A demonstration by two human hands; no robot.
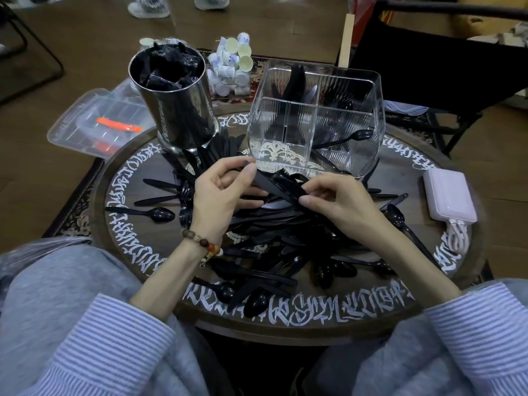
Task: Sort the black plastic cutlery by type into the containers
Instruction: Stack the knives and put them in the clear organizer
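A heap of black plastic cutlery covers the middle of the round table, with knives, forks and spoons mixed. My left hand and my right hand together pinch a small bundle of black knives and forks above the heap, one hand at each end. Behind it stands a clear divided container with some knives, a spoon and forks in its rear compartments. A steel cylinder at the back left holds black wrapped items.
A pink power bank with a cable lies at the table's right edge. A clear lidded box with an orange item sits off the left side. Small creamer cups stand behind the containers. A black chair is at back right.
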